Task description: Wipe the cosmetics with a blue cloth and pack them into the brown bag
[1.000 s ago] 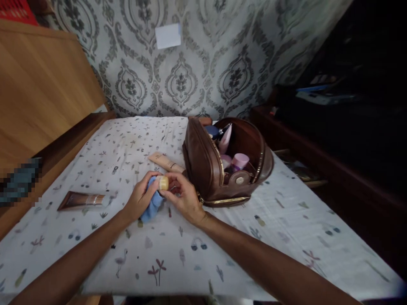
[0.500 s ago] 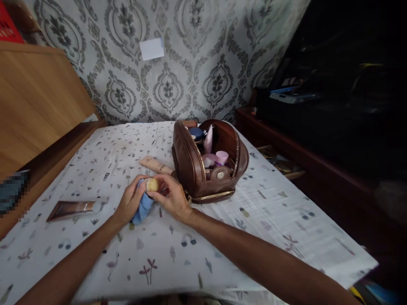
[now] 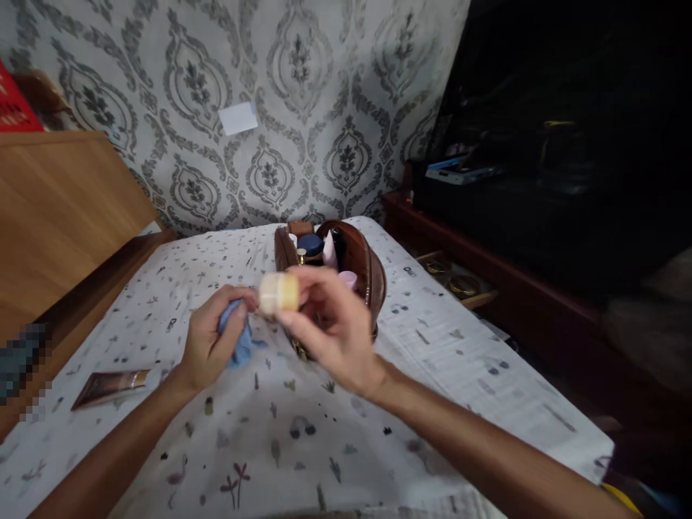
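My right hand (image 3: 335,324) pinches a small cream jar with a yellow lid (image 3: 279,293), tilted on its side and smeared by motion. A crumpled blue cloth (image 3: 238,335) is gripped in my left hand (image 3: 213,335), just left of the jar. Behind my right hand stands an open brown toiletry bag (image 3: 375,277), partly covered by that hand. Inside it show a dark blue round-lidded container (image 3: 310,245), a pale pink tube (image 3: 329,251) and a pink cap (image 3: 349,279).
A brown squeeze tube (image 3: 111,387) lies on the patterned sheet (image 3: 303,461) at the left. Wooden furniture (image 3: 65,187) borders the left side. An open drawer (image 3: 476,297) and dark red furniture edge (image 3: 443,252) stand at the right. White paper (image 3: 238,119) hangs on the wall.
My right hand has lifted the jar away from the blue cloth, up and to the right, in front of the bag. The cloth stays in my left hand. The camera view has shifted.
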{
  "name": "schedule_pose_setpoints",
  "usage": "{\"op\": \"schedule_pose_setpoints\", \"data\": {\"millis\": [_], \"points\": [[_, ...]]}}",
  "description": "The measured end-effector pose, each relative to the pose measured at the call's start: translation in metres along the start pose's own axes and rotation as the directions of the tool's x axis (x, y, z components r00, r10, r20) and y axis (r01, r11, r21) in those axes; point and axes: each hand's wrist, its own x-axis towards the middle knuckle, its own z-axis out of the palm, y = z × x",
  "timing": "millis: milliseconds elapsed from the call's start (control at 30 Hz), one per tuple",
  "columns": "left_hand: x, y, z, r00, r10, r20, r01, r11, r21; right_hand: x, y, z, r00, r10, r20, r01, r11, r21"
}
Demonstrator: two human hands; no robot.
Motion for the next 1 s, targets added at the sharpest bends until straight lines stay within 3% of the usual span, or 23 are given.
{"op": "schedule_pose_setpoints", "data": {"millis": [67, 133, 200, 267, 333, 400, 500, 633, 767, 1000], "points": [[0.027, 0.019, 0.004, 0.95, 0.274, 0.15, -0.292, 0.949, 0.115, 0.017, -0.009, -0.033, 0.995, -0.014, -0.097, 0.007, 0.998, -0.065], [0.052, 0.034, 0.014, 0.86, 0.364, 0.356, -0.458, 0.859, 0.228, 0.032, -0.008, -0.064, 0.993, 0.005, -0.121, -0.026, 0.984, -0.177], [0.074, 0.044, 0.027, 0.766, 0.283, 0.577, -0.523, 0.796, 0.304, 0.043, -0.001, -0.087, 0.998, 0.026, -0.057, -0.042, 0.951, -0.306], [0.092, 0.051, 0.041, 0.688, 0.127, 0.715, -0.525, 0.768, 0.368, 0.051, 0.005, -0.101, 1.0, 0.026, 0.017, -0.016, 0.9, -0.436], [0.107, 0.058, 0.052, 0.612, 0.001, 0.791, -0.516, 0.758, 0.399, 0.057, 0.01, -0.109, 0.997, 0.016, 0.076, 0.029, 0.833, -0.552], [0.119, 0.062, 0.061, 0.508, -0.081, 0.857, -0.541, 0.745, 0.391, 0.062, 0.013, -0.112, 0.992, 0.026, 0.121, 0.058, 0.772, -0.633], [0.134, 0.062, 0.07, 0.389, -0.1, 0.916, -0.569, 0.755, 0.325, 0.067, 0.015, -0.115, 0.983, 0.078, 0.163, 0.054, 0.732, -0.679], [0.138, 0.053, 0.069, 0.392, -0.037, 0.919, -0.495, 0.834, 0.244, 0.069, 0.015, -0.121, 0.976, 0.098, 0.197, 0.064, 0.731, -0.679], [0.129, 0.045, 0.054, 0.394, -0.052, 0.918, -0.529, 0.804, 0.273, 0.067, 0.013, -0.123, 0.957, 0.11, 0.269, 0.107, 0.726, -0.679], [0.123, 0.04, 0.045, 0.436, -0.054, 0.898, -0.463, 0.842, 0.276, 0.077, 0.007, -0.11, 0.889, 0.165, 0.427, 0.27, 0.564, -0.781]]}}
